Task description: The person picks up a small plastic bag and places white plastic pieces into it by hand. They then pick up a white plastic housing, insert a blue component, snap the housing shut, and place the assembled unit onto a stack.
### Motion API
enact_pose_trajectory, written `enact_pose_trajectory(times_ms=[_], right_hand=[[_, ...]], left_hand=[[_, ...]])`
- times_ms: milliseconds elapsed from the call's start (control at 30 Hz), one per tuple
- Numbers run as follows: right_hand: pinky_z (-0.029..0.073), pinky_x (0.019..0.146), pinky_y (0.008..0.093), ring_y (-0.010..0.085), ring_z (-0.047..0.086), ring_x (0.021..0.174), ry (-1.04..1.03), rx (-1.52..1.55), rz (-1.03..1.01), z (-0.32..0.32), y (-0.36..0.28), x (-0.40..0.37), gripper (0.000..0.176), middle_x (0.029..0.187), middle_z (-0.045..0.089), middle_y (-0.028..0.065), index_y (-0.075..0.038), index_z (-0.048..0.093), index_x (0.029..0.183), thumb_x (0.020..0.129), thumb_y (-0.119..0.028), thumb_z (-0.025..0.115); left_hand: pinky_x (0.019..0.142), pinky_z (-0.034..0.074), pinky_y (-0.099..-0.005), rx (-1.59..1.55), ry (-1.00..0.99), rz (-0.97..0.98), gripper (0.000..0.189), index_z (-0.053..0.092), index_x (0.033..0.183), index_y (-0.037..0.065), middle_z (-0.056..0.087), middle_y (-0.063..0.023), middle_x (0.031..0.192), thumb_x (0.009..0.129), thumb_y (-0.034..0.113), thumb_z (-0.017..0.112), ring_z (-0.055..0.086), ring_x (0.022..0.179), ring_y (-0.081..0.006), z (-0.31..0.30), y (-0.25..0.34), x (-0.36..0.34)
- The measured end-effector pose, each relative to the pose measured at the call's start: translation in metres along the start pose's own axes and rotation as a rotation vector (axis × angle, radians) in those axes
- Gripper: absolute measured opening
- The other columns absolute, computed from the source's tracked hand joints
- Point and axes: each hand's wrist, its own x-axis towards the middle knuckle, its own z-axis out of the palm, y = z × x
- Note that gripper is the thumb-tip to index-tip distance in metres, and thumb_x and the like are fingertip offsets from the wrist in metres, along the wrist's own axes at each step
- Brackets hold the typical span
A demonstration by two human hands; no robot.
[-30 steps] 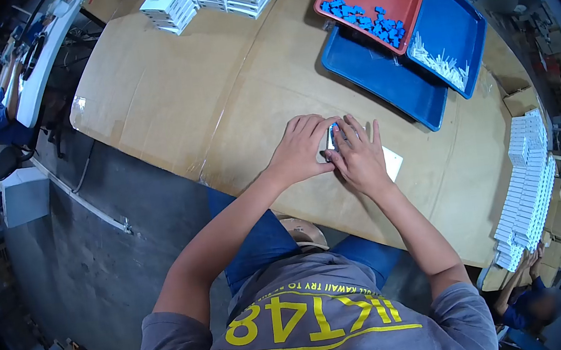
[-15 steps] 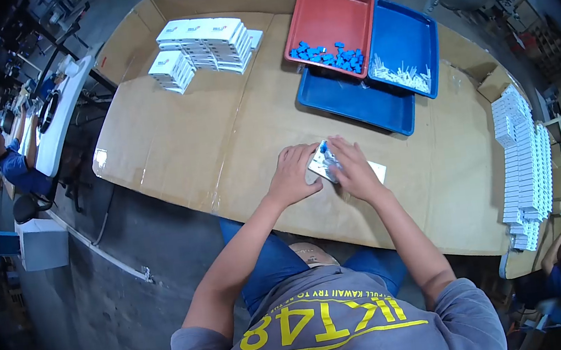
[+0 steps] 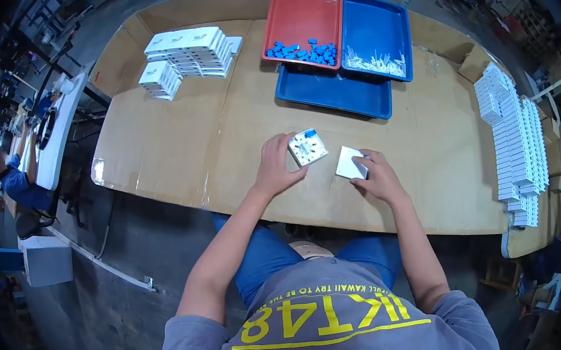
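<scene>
My left hand is closed on a white square plastic housing by its left side, with thumb and fingers at its edges. The housing's open face is turned up, showing small dark spots, pale inner parts and a blue piece at its top edge. To the right of it, my right hand pinches a plain white square cover at its right side, low over the cardboard-covered table. A narrow gap of cardboard separates the two white parts.
Beyond my hands stand a red tray with blue pieces, a blue tray with white sticks, and a lower blue tray. Stacked white units stand back left, more stacks far right. A person sits at left.
My right hand has come off the housing, moved right and taken hold of the white cover. My left hand now holds the housing, turned with its blue piece away from me.
</scene>
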Motion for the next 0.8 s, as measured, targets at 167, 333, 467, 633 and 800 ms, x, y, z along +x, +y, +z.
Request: enact_pose_trajectory(times_ms=[167,333,467,633,800], right_hand=[[0.055,0.091,0.0442,0.0370,0.070,0.102,0.084,0.225,0.047,-0.008,-0.006,-0.001,0.028,0.110,0.073,0.0228,-0.002,0.073,0.113,0.095,-0.023,0.073],[0.053,0.071,0.0397,0.0325,0.069,0.073,0.256,0.367,0.237,0.001,0.013,-0.004,0.025,0.084,0.072,0.0225,0.001,0.071,0.109,0.104,-0.022,0.063],[0.053,0.081,0.0433,0.0339,0.068,0.088,0.342,0.243,0.264,0.017,0.031,-0.010,0.025,0.094,0.071,0.0215,0.001,0.071,0.112,0.103,-0.020,0.063],[0.051,0.098,0.0458,0.0365,0.060,0.120,0.375,-0.031,0.146,0.038,0.021,-0.019,0.045,0.127,0.064,0.0211,0.000,0.065,0.131,0.095,-0.027,0.072],[0.049,0.105,0.0465,0.0407,0.056,0.126,0.355,-0.159,0.109,0.050,-0.015,-0.024,0.068,0.137,0.059,0.0210,0.000,0.062,0.137,0.084,-0.035,0.085]], left_hand=[[0.111,0.043,-0.0455,-0.482,0.203,-0.214,0.083,0.040,0.153,0.004,0.050,-0.0179,0.140,0.083,0.018,0.083,0.055,0.127,-0.0324,0.000,0.025,-0.009],[0.103,0.050,-0.0388,-1.271,0.363,-0.661,0.062,0.039,0.154,0.005,0.058,-0.0127,0.133,0.101,0.025,0.064,0.063,0.116,-0.0225,0.007,0.044,-0.032],[0.099,0.054,-0.0452,-1.800,0.170,-0.916,0.057,0.053,0.139,0.005,0.066,-0.0161,0.125,0.106,0.051,0.046,0.066,0.112,-0.0281,-0.008,0.074,-0.048],[0.106,0.051,-0.0497,-2.043,0.051,-1.012,0.072,0.050,0.147,0.002,0.057,-0.0226,0.145,0.104,0.059,0.041,0.060,0.126,-0.0360,-0.006,0.084,-0.065],[0.108,0.050,-0.0516,-2.028,-0.004,-1.039,0.073,0.049,0.149,0.003,0.055,-0.0243,0.146,0.105,0.060,0.038,0.060,0.127,-0.0381,-0.011,0.093,-0.066]])
